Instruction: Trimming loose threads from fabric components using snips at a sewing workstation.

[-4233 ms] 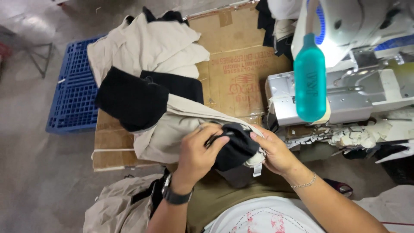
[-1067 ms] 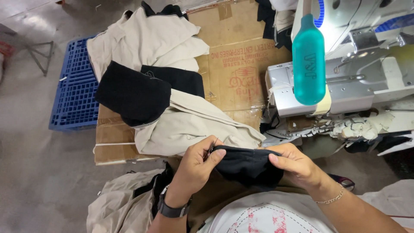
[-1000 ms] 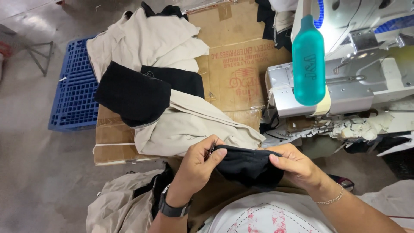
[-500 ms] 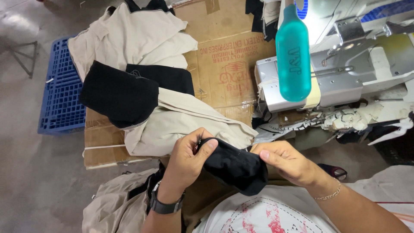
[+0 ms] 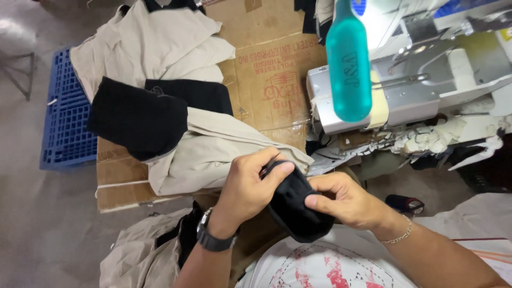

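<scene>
Both hands on a black cloth: left hand fingers pinch its top edge, right hand fingers grip the side, w/ beige fabric just behind.

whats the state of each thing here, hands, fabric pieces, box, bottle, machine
left hand: gripping the black fabric piece, fingers curled over its top edge
right hand: pinching the same piece from the other side
black fabric piece: bunched, held up between both hands
beige garments: draped loosely over the cardboard box
black garments: folded, lying on the beige ones
cardboard box: flaps open
teal bottle: upright
sewing machine: littered with fabric scraps
</scene>
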